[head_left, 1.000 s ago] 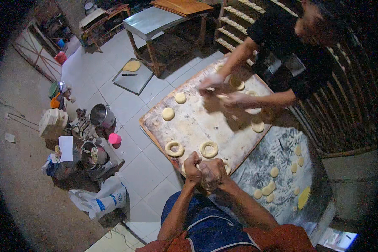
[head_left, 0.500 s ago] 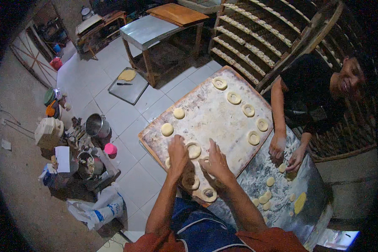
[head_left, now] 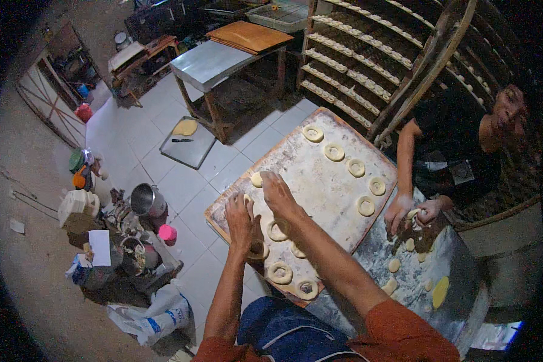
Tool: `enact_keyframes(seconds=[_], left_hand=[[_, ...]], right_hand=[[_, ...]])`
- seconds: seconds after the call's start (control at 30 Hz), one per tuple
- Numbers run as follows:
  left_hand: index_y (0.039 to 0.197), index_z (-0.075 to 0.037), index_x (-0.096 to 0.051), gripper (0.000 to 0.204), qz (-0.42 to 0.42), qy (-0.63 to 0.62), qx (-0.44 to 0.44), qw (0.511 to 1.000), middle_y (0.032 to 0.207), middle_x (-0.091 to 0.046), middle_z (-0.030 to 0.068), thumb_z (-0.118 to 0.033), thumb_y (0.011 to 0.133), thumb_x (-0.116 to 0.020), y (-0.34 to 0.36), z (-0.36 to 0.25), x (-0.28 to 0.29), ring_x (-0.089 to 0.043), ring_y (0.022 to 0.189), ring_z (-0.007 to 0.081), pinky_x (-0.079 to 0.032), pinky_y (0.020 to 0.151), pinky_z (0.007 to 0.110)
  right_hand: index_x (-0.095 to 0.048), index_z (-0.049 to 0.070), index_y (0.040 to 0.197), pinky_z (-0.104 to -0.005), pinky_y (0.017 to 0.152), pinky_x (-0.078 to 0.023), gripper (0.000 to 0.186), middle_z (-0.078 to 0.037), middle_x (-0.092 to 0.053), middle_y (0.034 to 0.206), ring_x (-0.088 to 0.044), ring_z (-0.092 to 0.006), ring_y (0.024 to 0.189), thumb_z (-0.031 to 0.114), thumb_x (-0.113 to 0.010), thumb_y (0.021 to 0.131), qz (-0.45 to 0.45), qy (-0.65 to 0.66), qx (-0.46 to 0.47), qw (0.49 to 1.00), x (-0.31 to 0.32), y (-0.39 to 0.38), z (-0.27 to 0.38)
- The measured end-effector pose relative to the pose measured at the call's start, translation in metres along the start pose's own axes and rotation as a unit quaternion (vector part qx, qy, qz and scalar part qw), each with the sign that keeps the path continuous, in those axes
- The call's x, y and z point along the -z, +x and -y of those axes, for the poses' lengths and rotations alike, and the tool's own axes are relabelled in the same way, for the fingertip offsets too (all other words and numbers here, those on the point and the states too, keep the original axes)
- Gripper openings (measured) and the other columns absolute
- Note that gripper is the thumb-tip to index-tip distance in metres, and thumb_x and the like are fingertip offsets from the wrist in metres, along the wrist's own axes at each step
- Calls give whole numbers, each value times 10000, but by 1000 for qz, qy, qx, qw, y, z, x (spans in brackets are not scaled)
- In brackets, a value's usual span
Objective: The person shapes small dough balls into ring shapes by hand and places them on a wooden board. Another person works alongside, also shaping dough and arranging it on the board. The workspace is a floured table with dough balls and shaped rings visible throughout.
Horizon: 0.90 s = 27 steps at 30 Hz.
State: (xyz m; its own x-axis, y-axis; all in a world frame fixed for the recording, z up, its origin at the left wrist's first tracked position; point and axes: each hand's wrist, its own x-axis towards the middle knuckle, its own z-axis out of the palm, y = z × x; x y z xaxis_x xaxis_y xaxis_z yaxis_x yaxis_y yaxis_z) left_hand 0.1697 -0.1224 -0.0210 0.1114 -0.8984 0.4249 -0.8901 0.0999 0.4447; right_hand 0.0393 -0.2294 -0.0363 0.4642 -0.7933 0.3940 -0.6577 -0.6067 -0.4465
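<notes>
Head view: our two hands are close together over the left part of a floured board (head_left: pixel 329 190). Our left hand (head_left: pixel 240 228) is near the board's left corner, its fingers bent down by a bit of pale dough (head_left: pixel 247 197); we cannot tell whether they are closed on it. Our right hand (head_left: pixel 280 194) reaches farther out, its fingers at a round dough disc (head_left: pixel 256 179) that lies on the board and is partly covered by them; we cannot tell whether they grip it or only rest against it.

Several dough rings (head_left: pixel 280 282) lie nearer our navy apron (head_left: pixel 277 326), one partly behind our left wrist, another partly behind our right forearm. Five more curve along the board's far and right side.

Beside the board's right edge we see a flour-dusted metal counter (head_left: pixel 464 259) with small dough pieces (head_left: pixel 394 265) and a yellow oval piece (head_left: pixel 441 292). Over it, a co-worker in dark clothes holds a strip of dough (head_left: pixel 414 213) in both hands. Behind stands a rack (head_left: pixel 356 63) with rows of shaped dough on its shelves.
</notes>
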Motion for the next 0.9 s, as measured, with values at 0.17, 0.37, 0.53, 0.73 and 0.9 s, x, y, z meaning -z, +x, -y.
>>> enact_keyframes(seconds=[0.17, 0.37, 0.53, 0.73, 0.9], left_hand=[[1072, -6, -544, 225, 77, 138, -49, 986, 1000, -555, 181, -136, 890, -517, -3, 167, -33, -523, 937, 328, -423, 854, 427], [937, -11, -559, 150, 80, -192, -24, 978, 825, -563, 72, -126, 869, -626, 13, 4, 0, -545, 721, 208, -473, 687, 334], [1091, 6, -620, 229, 205, -370, 40, 905, 961, -637, 117, -61, 872, -631, -55, -105, -10, -646, 880, 222, -510, 804, 325], [1051, -37, -635, 295, 413, -357, -35, 837, 1080, -605, 187, -35, 762, -692, -116, -289, -84, -598, 998, 354, -491, 805, 419], [1087, -65, -597, 375, 210, -106, -261, 936, 1075, -552, 214, -139, 733, -697, -132, -294, -139, -497, 1023, 406, -413, 790, 481]], right_hand=[[-540, -19, 1189, -417, 997, -392, 407, -216, -543, 1232, -507, -337, 1149, 264, -395, 934, 87, 366, -135, 917, -15, 51, 66], [-644, 5, 911, -420, 733, -517, 222, -168, -672, 805, -657, -306, 775, 152, -700, 755, -114, 343, -179, 915, 31, -39, 20], [-681, 12, 1038, -311, 779, -514, 235, -110, -699, 983, -619, -124, 905, 149, -680, 846, -201, 485, -207, 825, 127, -209, 1], [-653, 2, 1047, -361, 830, -508, 296, -115, -681, 1004, -629, -216, 968, 16, -658, 752, -338, 110, -432, 829, 249, -419, -91], [-542, 26, 1169, -413, 809, -501, 449, -171, -649, 997, -629, -299, 954, 27, -679, 741, -244, 12, -547, 801, 310, -468, -164]])
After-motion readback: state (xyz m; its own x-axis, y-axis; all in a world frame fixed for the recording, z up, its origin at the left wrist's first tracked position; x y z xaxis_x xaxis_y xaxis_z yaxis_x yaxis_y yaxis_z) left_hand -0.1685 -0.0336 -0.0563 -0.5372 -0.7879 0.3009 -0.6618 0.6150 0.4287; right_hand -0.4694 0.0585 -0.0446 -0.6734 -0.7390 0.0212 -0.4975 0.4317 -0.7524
